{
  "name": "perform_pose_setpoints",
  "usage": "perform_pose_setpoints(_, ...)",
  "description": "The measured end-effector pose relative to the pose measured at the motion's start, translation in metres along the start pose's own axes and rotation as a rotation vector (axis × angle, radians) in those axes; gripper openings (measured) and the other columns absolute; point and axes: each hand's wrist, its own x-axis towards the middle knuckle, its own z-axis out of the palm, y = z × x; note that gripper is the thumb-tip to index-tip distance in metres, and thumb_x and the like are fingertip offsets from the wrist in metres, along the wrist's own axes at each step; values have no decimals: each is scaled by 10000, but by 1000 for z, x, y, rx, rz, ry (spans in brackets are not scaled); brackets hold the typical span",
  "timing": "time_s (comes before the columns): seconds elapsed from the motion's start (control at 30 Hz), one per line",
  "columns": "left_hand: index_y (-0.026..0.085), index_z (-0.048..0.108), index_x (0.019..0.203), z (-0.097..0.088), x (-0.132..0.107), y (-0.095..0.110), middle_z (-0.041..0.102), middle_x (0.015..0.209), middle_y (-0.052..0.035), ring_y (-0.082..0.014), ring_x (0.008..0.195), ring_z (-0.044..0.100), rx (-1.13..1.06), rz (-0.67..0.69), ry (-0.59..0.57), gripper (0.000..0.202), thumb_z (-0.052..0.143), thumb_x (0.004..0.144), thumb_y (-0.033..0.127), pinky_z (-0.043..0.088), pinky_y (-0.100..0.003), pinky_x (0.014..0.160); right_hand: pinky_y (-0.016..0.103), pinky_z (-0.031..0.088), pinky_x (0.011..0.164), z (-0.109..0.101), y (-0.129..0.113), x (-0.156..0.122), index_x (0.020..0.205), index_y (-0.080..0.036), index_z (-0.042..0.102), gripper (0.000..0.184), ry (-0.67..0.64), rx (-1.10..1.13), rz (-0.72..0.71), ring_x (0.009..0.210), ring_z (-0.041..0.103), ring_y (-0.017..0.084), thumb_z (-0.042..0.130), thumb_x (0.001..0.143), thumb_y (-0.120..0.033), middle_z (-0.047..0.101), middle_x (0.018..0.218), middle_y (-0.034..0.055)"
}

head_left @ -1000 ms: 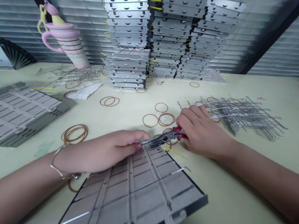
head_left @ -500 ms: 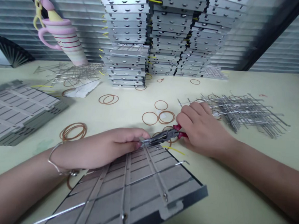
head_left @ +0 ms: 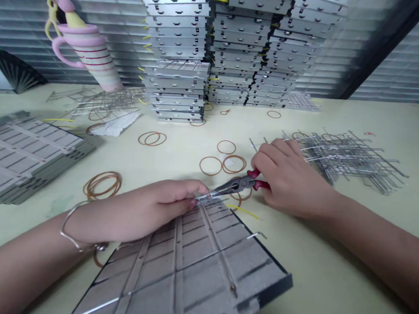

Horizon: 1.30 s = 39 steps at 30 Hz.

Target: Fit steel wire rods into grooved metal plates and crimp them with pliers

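Observation:
A grey ribbed metal plate with thin wire rods across it lies in front of me on the pale table. My left hand rests on its far edge, fingers closed, pinching the end of a wire rod at the plate's top corner. My right hand is closed round the red handles of needle-nose pliers. The pliers' dark jaws point left and meet the wire end right at my left fingertips.
Tall stacks of grey metal plates stand at the back. A pile of wire frames lies to the right, another plate stack to the left. Rubber bands are scattered about. A pink striped jug stands back left.
My right hand and the pliers have shifted slightly to the right and up, jaws still at the wire end. The plate has rocked a little. My left hand stays put.

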Motion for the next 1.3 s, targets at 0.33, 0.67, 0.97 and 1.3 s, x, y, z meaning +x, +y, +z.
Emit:
perform_pose_setpoints(0.33, 210, 585, 1083, 2, 0, 1, 655, 986, 23, -155, 947, 579, 32, 15, -21, 256, 365, 954, 226, 421, -208, 824, 370, 271, 719, 3, -11, -1, 834, -156, 538, 116, -18, -80, -17, 817, 393, 260, 459, 750, -139, 510, 825, 104)
perform_pose_setpoints(0.67, 204, 527, 1160, -2, 1, -1, 606, 1130, -9, -150, 1023, 547, -10, 55, -82, 290, 321, 957, 206, 389, -237, 904, 353, 274, 724, 1, -5, 1, 788, -170, 521, 107, -46, -40, 2, 823, 408, 248, 493, 712, -100, 524, 818, 81)
perform_pose_setpoints(0.97, 152, 564, 1122, -9, -8, -9, 634, 1010, -57, -181, 942, 576, -332, 49, -10, 268, 461, 907, 274, 425, -290, 860, 316, 296, 719, -7, 29, -4, 783, -182, 506, 158, 66, 214, 269, 813, 443, 210, 493, 704, -46, 533, 825, 39)
perform_pose_setpoints(1.3, 149, 570, 1049, -127, 16, -6, 614, 785, -12, -126, 607, 593, -937, 70, 1189, 219, 585, 832, 170, 498, -235, 535, 344, 286, 802, 1, 14, 5, 807, -186, 522, 205, 83, 434, 462, 890, 451, 223, 445, 701, -28, 568, 891, 55)
